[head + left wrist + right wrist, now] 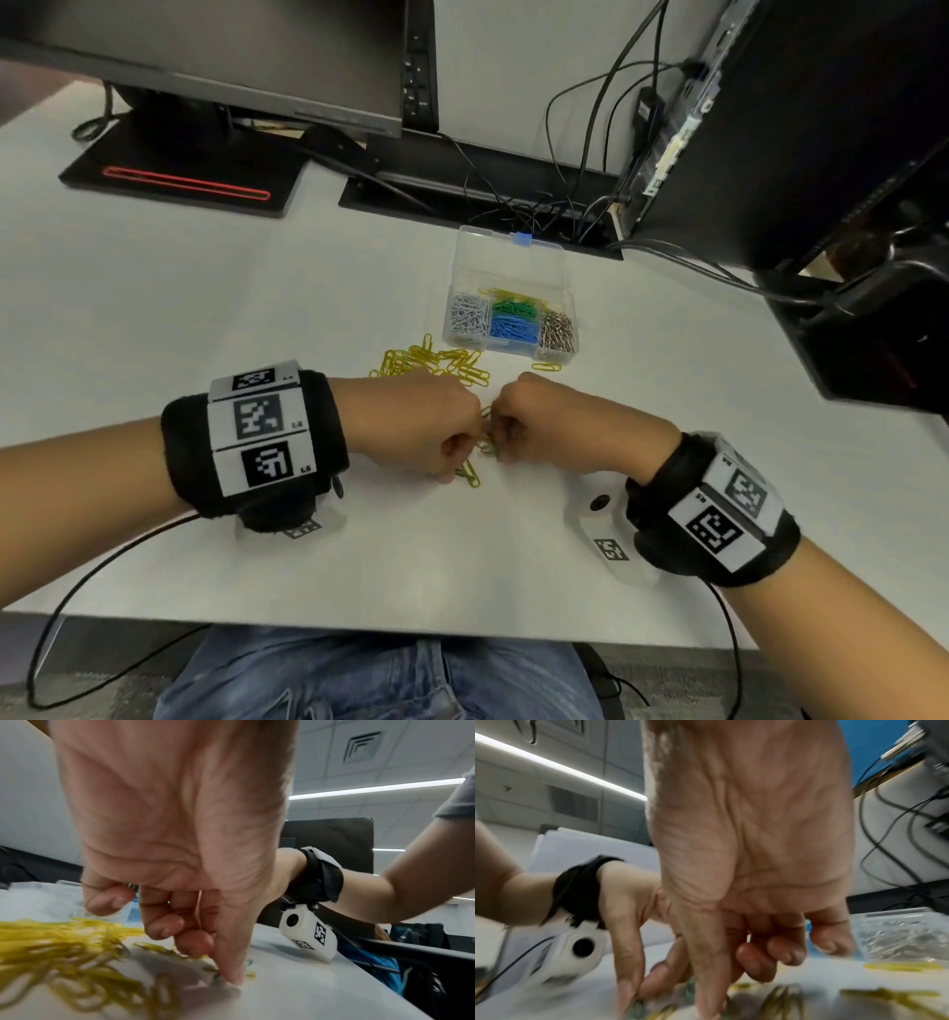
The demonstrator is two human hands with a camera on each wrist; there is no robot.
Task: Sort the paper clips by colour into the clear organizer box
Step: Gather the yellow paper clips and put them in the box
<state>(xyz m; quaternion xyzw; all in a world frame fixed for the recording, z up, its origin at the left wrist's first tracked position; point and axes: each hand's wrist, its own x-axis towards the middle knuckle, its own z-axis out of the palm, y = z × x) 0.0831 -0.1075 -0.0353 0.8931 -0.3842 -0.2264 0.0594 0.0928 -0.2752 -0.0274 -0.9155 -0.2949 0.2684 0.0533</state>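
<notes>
Small tangle of paper clips (485, 446), green and yellow, on the white table (205, 308) between the two fists, close to the near edge. Pinched from the left by the left hand (426, 429), thumb and forefinger tips down on the clips, other fingers (164, 923) curled under the palm. Pinched from the right by the right hand (544, 426), fingers (785, 951) likewise curled, thumb tip pressed down at the same tangle. Knuckles of both hands nearly touching.

Just beyond the hands, a loose heap of yellow clips (436, 366) spread on the table; one stray yellow clip (545, 367) lying alone just in front of the box. Clear organizer box (513, 257) farther back and slightly right, lid standing open with a blue latch (522, 239) at the top. Inside: white clips (468, 316) in the left compartment, green clips (515, 307) above blue clips (513, 327) in the middle, some yellow behind the green, metallic clips (557, 329) on the right.

Black wristbands with square markers on both wrists. Monitors and cables at the back of the table.
</notes>
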